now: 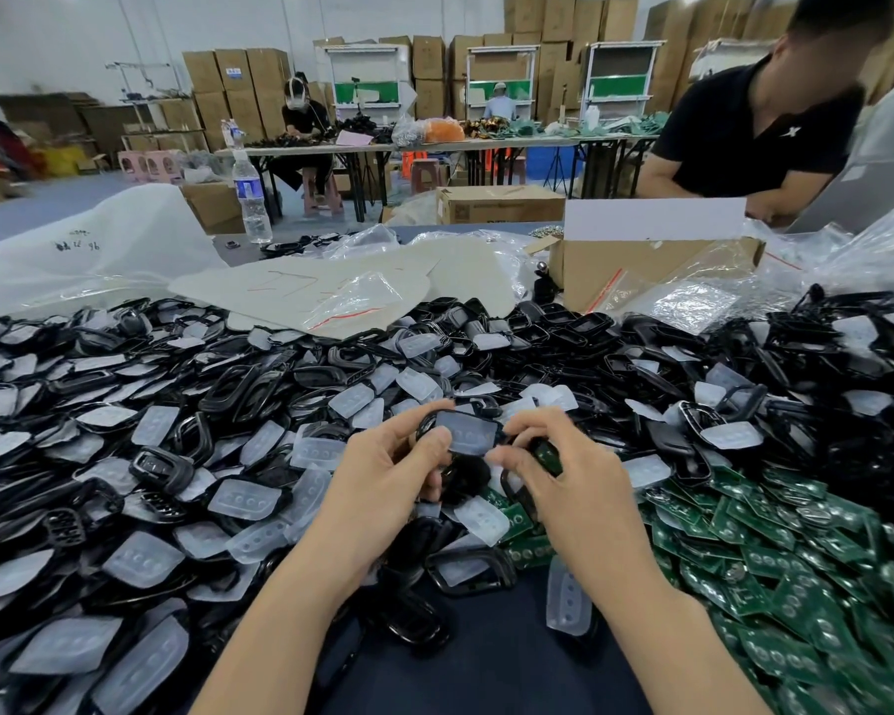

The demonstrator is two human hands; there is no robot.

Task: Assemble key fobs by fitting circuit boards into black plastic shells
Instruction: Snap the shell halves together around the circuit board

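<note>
Both hands meet low over the table [486, 668], well in front of the cardboard box [615, 273]. The left hand [383, 474] pinches one end of a black shell [495, 428] with a cloudy rubber pad [465, 436] seated in it. The right hand [563, 487] grasps the other end, a green circuit board [545, 455] tucked between its fingers. Loose shells and pads [218, 405] are heaped in front of the box and off to its left. Spare boards [796, 559] lie in front of it to the right.

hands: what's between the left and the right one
In the head view, a black plastic shell with a translucent button pad in it, pinched by the left hand and the right hand.
</note>
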